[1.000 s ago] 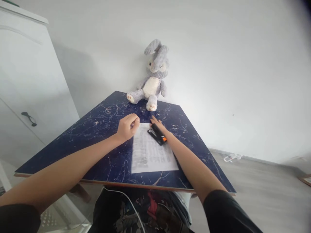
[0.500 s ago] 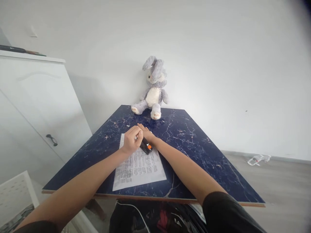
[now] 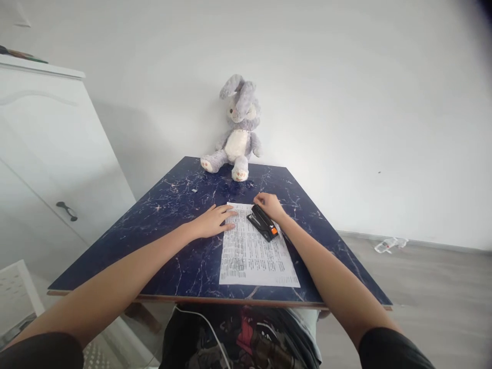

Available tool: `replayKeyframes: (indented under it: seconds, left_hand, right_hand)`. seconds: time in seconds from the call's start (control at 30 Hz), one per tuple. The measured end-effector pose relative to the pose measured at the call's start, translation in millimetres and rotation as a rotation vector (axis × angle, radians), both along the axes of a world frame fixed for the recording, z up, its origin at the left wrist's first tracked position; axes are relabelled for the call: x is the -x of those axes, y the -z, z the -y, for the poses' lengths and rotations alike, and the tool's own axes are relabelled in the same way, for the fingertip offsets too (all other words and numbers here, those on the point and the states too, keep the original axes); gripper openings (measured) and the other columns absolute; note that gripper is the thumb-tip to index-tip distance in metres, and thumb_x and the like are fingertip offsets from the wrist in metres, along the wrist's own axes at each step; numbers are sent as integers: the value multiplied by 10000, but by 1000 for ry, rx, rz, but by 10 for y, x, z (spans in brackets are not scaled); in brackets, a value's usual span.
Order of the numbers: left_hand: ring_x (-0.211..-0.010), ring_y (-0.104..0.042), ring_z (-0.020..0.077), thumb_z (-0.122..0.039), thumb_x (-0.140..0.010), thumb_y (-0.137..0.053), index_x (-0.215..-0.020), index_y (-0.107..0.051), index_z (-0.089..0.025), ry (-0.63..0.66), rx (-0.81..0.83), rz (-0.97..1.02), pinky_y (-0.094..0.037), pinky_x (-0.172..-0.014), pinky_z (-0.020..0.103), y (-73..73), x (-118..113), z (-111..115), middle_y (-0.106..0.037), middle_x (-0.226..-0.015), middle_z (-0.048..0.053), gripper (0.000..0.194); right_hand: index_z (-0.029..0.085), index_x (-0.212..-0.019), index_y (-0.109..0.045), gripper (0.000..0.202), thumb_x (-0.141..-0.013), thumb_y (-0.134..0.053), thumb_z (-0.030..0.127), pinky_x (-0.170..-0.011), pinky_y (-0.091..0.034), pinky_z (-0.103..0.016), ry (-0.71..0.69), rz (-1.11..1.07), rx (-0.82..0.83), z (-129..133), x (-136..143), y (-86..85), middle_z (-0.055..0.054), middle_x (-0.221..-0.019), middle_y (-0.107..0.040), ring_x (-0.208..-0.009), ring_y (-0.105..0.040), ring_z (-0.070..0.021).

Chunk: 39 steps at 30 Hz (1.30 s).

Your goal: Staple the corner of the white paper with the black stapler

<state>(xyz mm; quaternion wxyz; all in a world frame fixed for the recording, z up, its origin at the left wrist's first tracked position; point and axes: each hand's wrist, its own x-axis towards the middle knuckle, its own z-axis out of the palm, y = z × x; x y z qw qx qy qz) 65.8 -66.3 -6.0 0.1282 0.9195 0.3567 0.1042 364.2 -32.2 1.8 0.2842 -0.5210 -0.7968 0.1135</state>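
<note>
A printed sheet of paper (image 3: 242, 256) lies on the dark blue marbled table. On its upper right part rests a black stapler (image 3: 262, 223) with an orange patch at its near end. My left hand (image 3: 213, 221) lies flat across the sheet's left edge, fingers spread. Just behind the stapler, at the sheet's top right corner, is my right hand (image 3: 270, 206) with its fingers curled together. What those fingers pinch, if anything, is hidden.
A grey plush rabbit (image 3: 238, 133) sits at the table's (image 3: 169, 205) far end against the wall. A white cabinet (image 3: 57, 138) stands to the left. On the floor at right lies a clear plastic item (image 3: 390, 245).
My hands have moved apart, the left one opening flat on the sheet. My right hand has curled behind the stapler. Sheet and stapler sit further right, and the sheet has turned.
</note>
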Motion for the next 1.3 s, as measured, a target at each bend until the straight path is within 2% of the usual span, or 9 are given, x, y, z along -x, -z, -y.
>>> replayKeyframes:
  seconds: [0.07, 0.13, 0.23, 0.37, 0.5, 0.63, 0.83, 1.0, 1.3]
  left_hand:
    - [-1560, -305, 348, -662, -1038, -413, -1565, -463, -368, -13, 24, -23, -128, -1268, 630, -14, 16, -20, -337, -1698, 70, 605]
    - [-1573, -279, 346, -677, -1037, -397, -1574, -449, -383, -9, 40, -37, -112, -1271, 630, -34, 26, -38, -310, -1712, 56, 614]
    - [-1571, -285, 345, -665, -1042, -399, -1577, -450, -371, -8, 43, -43, -106, -1274, 622, -56, 32, -41, -312, -1712, 65, 612]
    - [-1548, -326, 353, -628, -1042, -438, -1563, -476, -335, -12, 28, -24, -183, -1260, 592, -80, 39, -19, -368, -1680, 101, 599]
    - [-1519, -372, 347, -561, -1032, -495, -1540, -510, -309, -9, -10, -27, -256, -1233, 549, -106, 53, -26, -405, -1655, 119, 568]
    - [-1504, -391, 360, -550, -1024, -511, -1540, -518, -304, -23, 12, -11, -268, -1226, 539, -117, 82, -52, -397, -1661, 118, 571]
    - [-1516, -364, 372, -633, -981, -568, -1549, -502, -328, -20, 60, 3, -244, -1234, 535, -84, 90, -88, -376, -1677, 102, 648]
    - [-1494, -387, 383, -644, -974, -570, -1544, -507, -331, -20, 46, 1, -250, -1224, 536, -87, 72, -95, -385, -1669, 97, 654]
    - [-1485, -412, 381, -624, -923, -655, -1476, -574, -256, -16, 89, 85, -280, -1218, 530, -44, 96, -154, -429, -1637, 143, 669]
  right_hand:
    - [174, -960, -716, 444, -1019, -459, 532, -876, -521, -409, -62, -4, 73, 136, -59, -193, -105, -971, -734, -914, -673, -269]
    - [189, -1035, -688, 457, -961, -566, 624, -818, -511, -368, -238, 35, 198, 275, -125, -345, -83, -1040, -724, -913, -660, -251]
    - [198, -1121, -640, 479, -856, -735, 586, -755, -504, -343, -395, 103, 296, 417, -147, -440, -78, -1081, -713, -890, -654, -240]
    - [183, -1131, -674, 307, -890, -682, 373, -763, -516, -355, -399, 55, 222, 435, -47, -412, -80, -1045, -729, -866, -666, -234]
    - [205, -1342, -649, 448, -918, -667, 349, -953, -524, -409, -438, -32, 159, 394, -58, -397, -101, -1259, -713, -1087, -672, -268]
    - [243, -1535, -522, 640, -949, -677, 450, -996, -548, -416, -548, -74, 414, 356, -269, -414, -116, -1476, -613, -1237, -638, -289]
    - [212, -1519, -542, 714, -869, -775, 395, -1128, -479, -485, -751, -309, 719, 314, -499, -369, -106, -1478, -618, -1345, -578, -303]
    - [215, -1491, -566, 722, -828, -802, 374, -1188, -412, -507, -722, -386, 750, 289, -521, -275, -104, -1510, -592, -1408, -525, -298]
    - [213, -1524, -518, 688, -890, -718, 390, -1169, -443, -489, -769, -283, 700, 275, -546, -286, -116, -1519, -578, -1385, -552, -282]
